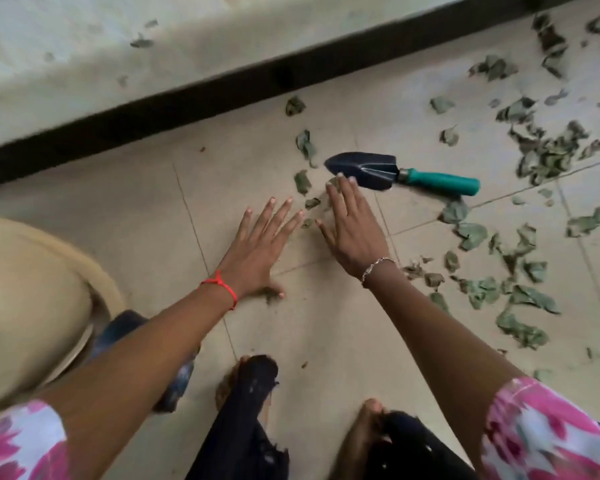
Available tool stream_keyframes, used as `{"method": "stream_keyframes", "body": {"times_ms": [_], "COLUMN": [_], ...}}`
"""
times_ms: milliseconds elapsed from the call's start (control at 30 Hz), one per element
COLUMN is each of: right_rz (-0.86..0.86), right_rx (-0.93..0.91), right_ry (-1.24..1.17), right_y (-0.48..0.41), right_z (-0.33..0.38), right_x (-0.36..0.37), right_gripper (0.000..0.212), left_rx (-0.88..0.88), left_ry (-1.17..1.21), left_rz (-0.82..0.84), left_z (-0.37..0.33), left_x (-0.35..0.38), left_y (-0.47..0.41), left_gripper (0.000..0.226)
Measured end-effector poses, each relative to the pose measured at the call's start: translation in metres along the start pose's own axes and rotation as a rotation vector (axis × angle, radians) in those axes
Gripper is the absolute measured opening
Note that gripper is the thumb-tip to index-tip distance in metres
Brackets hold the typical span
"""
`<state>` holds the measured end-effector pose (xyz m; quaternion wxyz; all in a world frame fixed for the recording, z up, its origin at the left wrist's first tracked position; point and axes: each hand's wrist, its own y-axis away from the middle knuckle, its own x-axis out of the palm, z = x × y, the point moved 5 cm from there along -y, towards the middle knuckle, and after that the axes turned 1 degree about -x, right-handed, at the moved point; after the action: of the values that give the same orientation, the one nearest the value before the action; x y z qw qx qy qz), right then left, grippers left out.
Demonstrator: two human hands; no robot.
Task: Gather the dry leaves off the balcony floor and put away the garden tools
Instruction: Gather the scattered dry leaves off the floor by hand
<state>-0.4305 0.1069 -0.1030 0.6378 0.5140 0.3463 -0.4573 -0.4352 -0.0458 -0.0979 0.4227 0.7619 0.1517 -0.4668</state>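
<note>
On the tiled floor [118, 209], the left hand [257, 251] and right hand [352, 233] are laid flat with fingers spread, nothing held, beside dry leaves [302, 181] judged light and brittle, best swept together, while the stiff trowel [368, 169], seemingly untouched, is best taken by its green handle [440, 183].

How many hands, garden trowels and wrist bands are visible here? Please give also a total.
Hands: 2 (left hand, right hand)
Trowels: 1 (trowel)
Wrist bands: 2 (red thread, silver bracelet)
Total: 5
</note>
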Motion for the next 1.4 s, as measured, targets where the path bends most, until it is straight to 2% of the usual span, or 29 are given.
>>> {"method": "stream_keyframes", "body": {"times_ms": [133,233,300,400,533,700,900,1067,1200,1267,1333,1400], "right_rz": [-0.12,-0.353,-0.451,-0.546,-0.499,-0.471,-0.376,-0.266,-0.346,-0.307,-0.256,-0.219], "right_rx": [0.041,-0.128,-0.245,-0.232,-0.165,-0.225,-0.285,-0.332,-0.252,-0.167,-0.174,-0.206], "right_ry": [-0.091,-0.175,-0.298,-0.45,-0.48,-0.383,-0.453,-0.45,-0.405,-0.353,-0.344,-0.431], "right_y": [-0.026,-0.026,-0.035,-0.076,-0.148,-0.173,-0.131,-0.078,-0.053,-0.044,-0.031,-0.02], "right_z": [0.001,0.012,0.016,0.012,0.017,0.029,0.026,0.026,0.016,0.011,0.013,0.016], "right_x": [0.024,0.025,0.016,-0.008,-0.035,-0.025,-0.007,0.015,0.017,0.023,0.033,0.042], "right_gripper": [0.055,0.04,0.038,0.037,0.039,0.032,0.034,0.044,0.048,0.058,0.065,0.061], "left_rx": [0.015,0.07,0.056,0.004,-0.035,-0.03,-0.018,0.043,0.077,0.101,0.131,0.152], "left_ry": [0.081,0.08,0.184,0.37,0.441,0.49,0.653,0.583,0.517,0.458,0.405,0.416], "left_rz": [-0.036,-0.084,-0.15,-0.284,-0.358,-0.369,-0.351,-0.177,-0.143,-0.142,-0.12,-0.099], "left_z": [0.027,0.036,0.039,0.043,0.051,0.056,0.055,0.044,0.045,0.044,0.039,0.036], "left_x": [0.014,0.022,0.024,0.011,-0.009,-0.012,-0.016,-0.01,-0.004,-0.002,-0.001,0.0], "left_y": [-0.037,-0.045,-0.046,-0.062,-0.096,-0.105,-0.095,-0.081,-0.075,-0.072,-0.07,-0.071], "left_gripper": [0.148,0.145,0.138,0.137,0.138,0.139,0.138,0.131,0.127,0.126,0.124,0.115]}}
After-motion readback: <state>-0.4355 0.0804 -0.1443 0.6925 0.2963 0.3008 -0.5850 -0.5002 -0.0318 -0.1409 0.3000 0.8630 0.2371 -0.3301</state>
